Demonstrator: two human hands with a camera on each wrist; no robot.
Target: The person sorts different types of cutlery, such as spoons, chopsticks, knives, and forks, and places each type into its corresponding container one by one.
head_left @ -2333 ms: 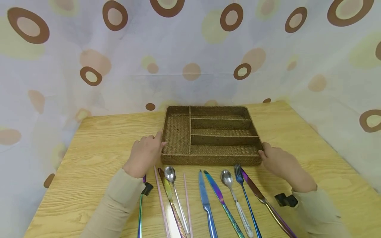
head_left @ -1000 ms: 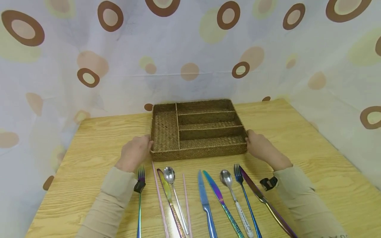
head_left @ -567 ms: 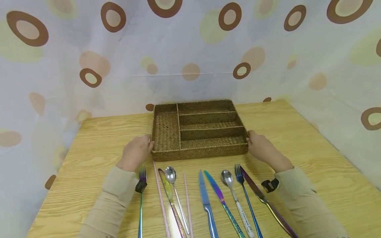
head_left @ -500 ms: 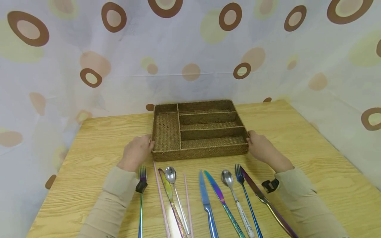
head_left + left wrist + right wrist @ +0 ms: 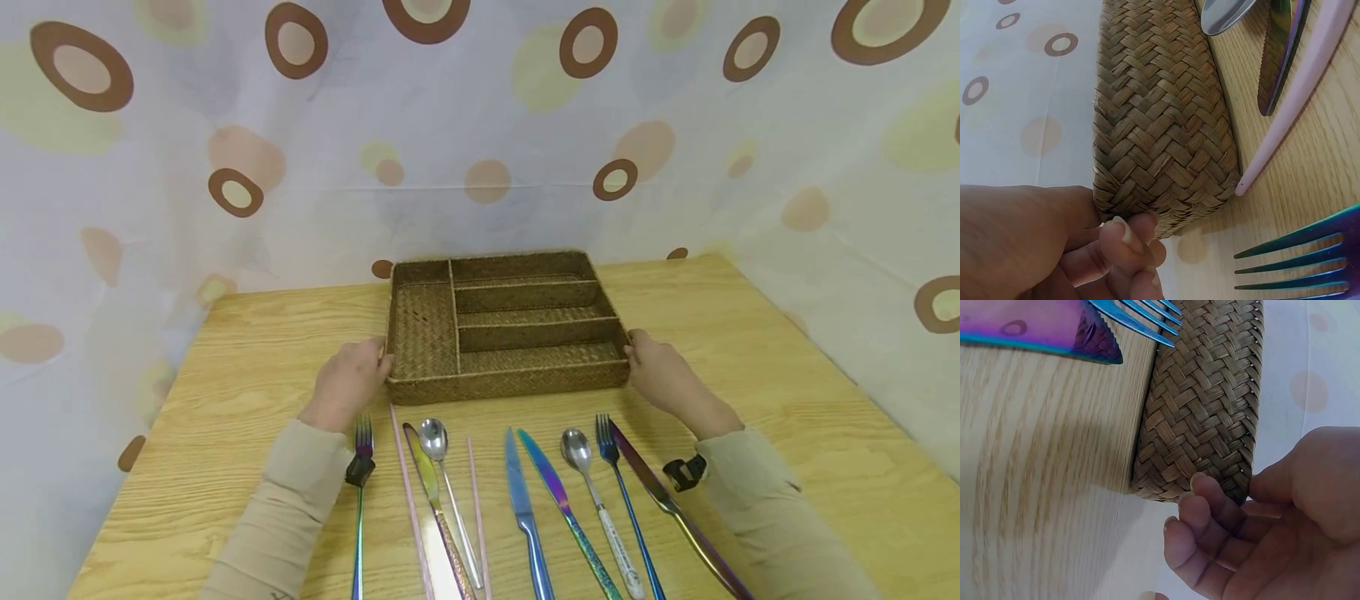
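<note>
A brown woven cutlery tray (image 5: 510, 387) with a long compartment at its left and several crosswise ones stands at the back of the table. My left hand (image 5: 347, 383) grips its left end near the front corner, and my right hand (image 5: 670, 379) holds the right end. In the left wrist view, the fingers (image 5: 1124, 245) curl against the woven wall at the corner. The right wrist view has the thumb at the rim and the fingers (image 5: 1210, 506) against the outer wall. Nothing lies in the tray's visible compartments.
In front of the tray lie a fork (image 5: 363, 437), pink chopsticks (image 5: 409, 500), a silver spoon (image 5: 433, 437), a blue knife (image 5: 517, 483), a rainbow knife (image 5: 551, 479), a printed-handle spoon (image 5: 576, 450), a blue fork (image 5: 606, 440) and a purple-gold knife (image 5: 660, 496). A patterned curtain (image 5: 487, 108) hangs behind.
Both hands have shifted the tray left and slightly back since the oldest frame, baring the left fork's head. Over the last half second, hands and tray stay nearly still.
</note>
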